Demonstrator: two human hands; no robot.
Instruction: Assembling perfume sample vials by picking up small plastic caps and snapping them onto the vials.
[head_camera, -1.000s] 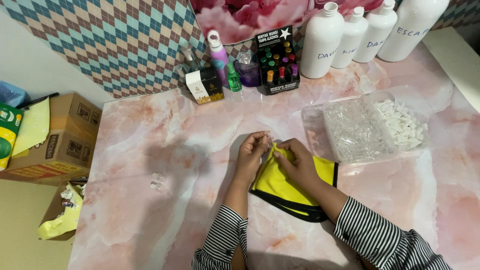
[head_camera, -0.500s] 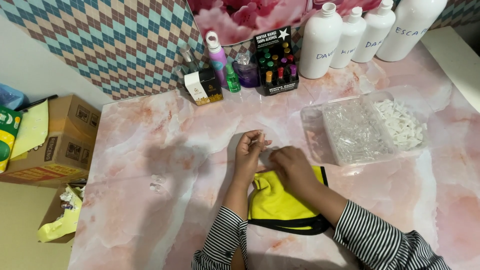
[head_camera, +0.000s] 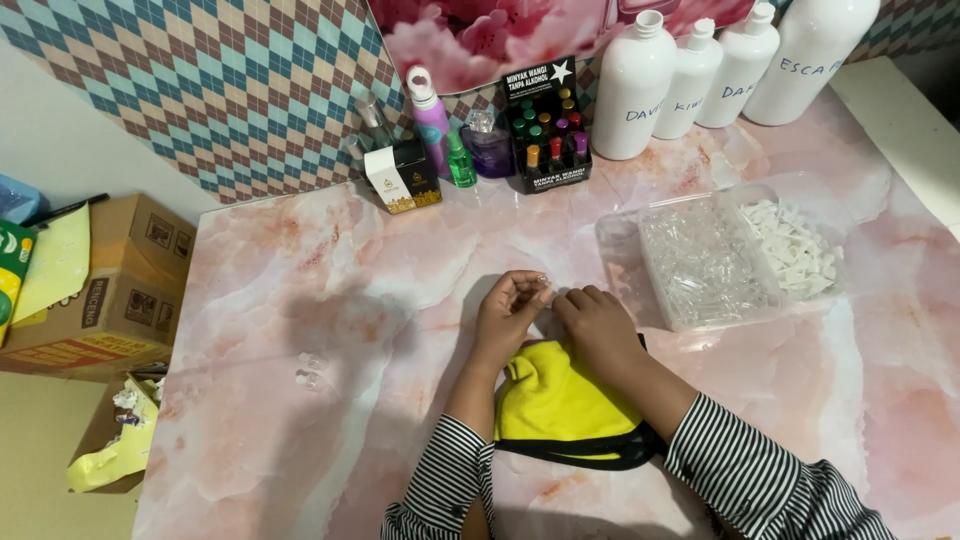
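My left hand (head_camera: 508, 312) and my right hand (head_camera: 598, 325) meet over the pink marble table (head_camera: 330, 290), fingertips together on a tiny clear piece (head_camera: 545, 283) that is too small to make out. Under my wrists lies a yellow cloth pouch with a black edge (head_camera: 560, 405). Both forearms wear black-and-white striped sleeves. Just right of my hands stands a clear plastic tray (head_camera: 720, 255) holding several small clear parts on its left side and white parts on its right.
Several white bottles (head_camera: 690, 75) line the back right. A black rack of small coloured vials (head_camera: 545, 130), a purple spray bottle (head_camera: 430, 120) and a small boxed perfume (head_camera: 400, 178) stand at the back. Cardboard boxes (head_camera: 95, 290) sit off the left edge. A small clear bit (head_camera: 310, 368) lies left.
The yellow pouch has dropped from under my fingers toward my wrists and lies flatter. My hands have lifted off it and come together over the table, pinching a tiny piece.
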